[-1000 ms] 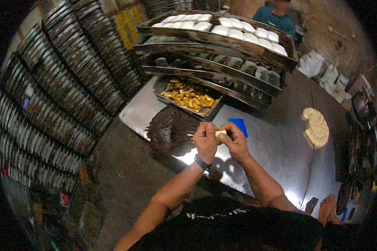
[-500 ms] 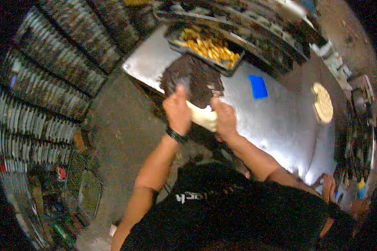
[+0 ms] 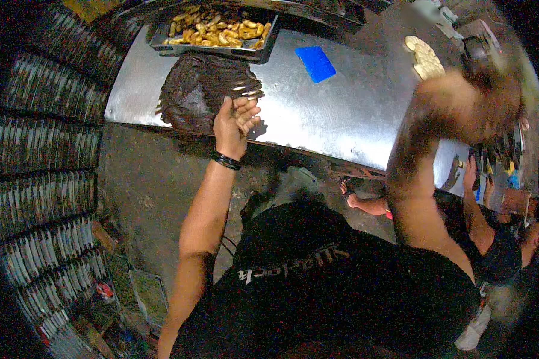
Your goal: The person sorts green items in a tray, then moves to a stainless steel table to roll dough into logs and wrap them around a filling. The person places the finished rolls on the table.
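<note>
- on my feed the left hand (image 3: pixel 238 122) is open, fingers half curled, beside one dark mound (image 3: pixel 200 96).
- the right hand (image 3: pixel 461 107) blurs near one pale dough slab (image 3: pixel 424 57); i can't tell its grip.
- one steel table (image 3: pixel 341 113) bears these, one blue card (image 3: pixel 315 64), one tray (image 3: pixel 248 54) of golden pieces.
- racks (image 3: pixel 45 185) line the room's left.
- earlier, both hands stretched dough; now they're well apart.

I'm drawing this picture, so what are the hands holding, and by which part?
The left hand is open, with nothing visible in its grip. The right hand is too blurred to tell whether it holds anything.
</note>
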Available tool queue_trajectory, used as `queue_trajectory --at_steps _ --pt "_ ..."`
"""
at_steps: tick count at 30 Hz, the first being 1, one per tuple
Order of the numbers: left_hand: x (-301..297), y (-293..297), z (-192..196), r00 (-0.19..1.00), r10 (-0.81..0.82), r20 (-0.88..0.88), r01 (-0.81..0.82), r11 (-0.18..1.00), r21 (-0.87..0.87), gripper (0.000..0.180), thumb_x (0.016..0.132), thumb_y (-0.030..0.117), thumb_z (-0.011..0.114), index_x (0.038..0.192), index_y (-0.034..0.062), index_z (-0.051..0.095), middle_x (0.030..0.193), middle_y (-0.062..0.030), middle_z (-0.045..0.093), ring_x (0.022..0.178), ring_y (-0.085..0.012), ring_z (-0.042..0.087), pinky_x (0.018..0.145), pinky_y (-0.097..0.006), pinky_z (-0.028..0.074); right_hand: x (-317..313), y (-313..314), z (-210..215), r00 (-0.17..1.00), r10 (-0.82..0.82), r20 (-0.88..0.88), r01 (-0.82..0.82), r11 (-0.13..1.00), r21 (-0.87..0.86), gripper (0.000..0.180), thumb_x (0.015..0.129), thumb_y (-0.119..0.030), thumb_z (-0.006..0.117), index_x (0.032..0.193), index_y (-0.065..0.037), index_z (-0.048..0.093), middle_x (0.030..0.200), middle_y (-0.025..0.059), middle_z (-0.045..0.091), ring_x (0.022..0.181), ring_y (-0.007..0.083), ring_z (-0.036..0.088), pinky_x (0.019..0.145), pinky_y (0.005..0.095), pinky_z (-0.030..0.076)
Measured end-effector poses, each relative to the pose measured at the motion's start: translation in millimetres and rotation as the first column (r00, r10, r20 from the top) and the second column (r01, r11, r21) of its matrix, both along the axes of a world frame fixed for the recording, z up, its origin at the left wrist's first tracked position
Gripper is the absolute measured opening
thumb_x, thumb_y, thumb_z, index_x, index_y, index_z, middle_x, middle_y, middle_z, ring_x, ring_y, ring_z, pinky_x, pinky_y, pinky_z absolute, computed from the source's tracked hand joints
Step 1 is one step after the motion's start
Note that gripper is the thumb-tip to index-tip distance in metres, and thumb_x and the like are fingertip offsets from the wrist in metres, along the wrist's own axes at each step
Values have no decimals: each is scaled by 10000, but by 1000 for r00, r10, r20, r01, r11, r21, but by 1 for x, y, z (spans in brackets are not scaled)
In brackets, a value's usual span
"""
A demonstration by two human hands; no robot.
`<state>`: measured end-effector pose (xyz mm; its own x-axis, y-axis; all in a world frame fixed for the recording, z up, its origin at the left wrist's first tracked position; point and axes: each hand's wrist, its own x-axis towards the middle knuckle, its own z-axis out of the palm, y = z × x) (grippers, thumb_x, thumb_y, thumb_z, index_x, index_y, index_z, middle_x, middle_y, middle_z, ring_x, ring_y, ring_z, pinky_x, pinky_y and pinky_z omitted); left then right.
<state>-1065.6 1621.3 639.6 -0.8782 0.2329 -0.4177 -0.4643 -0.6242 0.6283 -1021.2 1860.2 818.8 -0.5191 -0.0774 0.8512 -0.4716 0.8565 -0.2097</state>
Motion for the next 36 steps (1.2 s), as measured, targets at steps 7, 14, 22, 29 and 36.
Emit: queue_trajectory --at_steps 7,14,22,29,36 --pt "1 100 -83 488 -509 -709 -563 437 -701 411 896 219 479 1200 -57 496 1273 -245 474 1227 -389 400 1046 -427 286 88 9 -194 798 -96 595 -135 934 332 529 723 -326 703 1144 -41 557 1205 231 517 977 388 577 810 410 491" --pt "9 128 -56 401 -913 -69 -419 -115 -901 723 867 553 402 1422 108 273 1513 -110 146 1401 -317 77 1104 -539 99 11 84 -205 170 293 941 -684 723 -101 383 789 -326 630 1032 -30 622 1088 222 600 919 366 608 771 411 500" --pt "5 124 -49 365 -918 158 -110 -211 -971 697 855 591 360 1358 109 397 1382 -153 397 1344 -277 269 1106 -529 89 -164 -45 -169 404 557 726 -750 656 -86 214 835 -173 560 921 0 652 897 192 634 834 359 603 743 420 487" --pt "13 120 -54 408 -911 -62 -368 -102 -924 703 865 560 371 1404 112 314 1455 -101 307 1367 -267 224 1119 -502 69 -212 -121 -214 636 583 505 -768 546 335 367 765 -48 574 1130 -6 579 1171 143 584 1045 296 572 911 366 461" --pt "12 115 -66 429 -877 -216 -424 16 -906 724 867 525 394 1416 68 276 1472 -123 272 1380 -286 183 1124 -491 23 -215 -147 -193 684 146 715 -708 369 602 70 679 -79 587 673 -24 628 782 162 657 700 325 650 658 398 540"
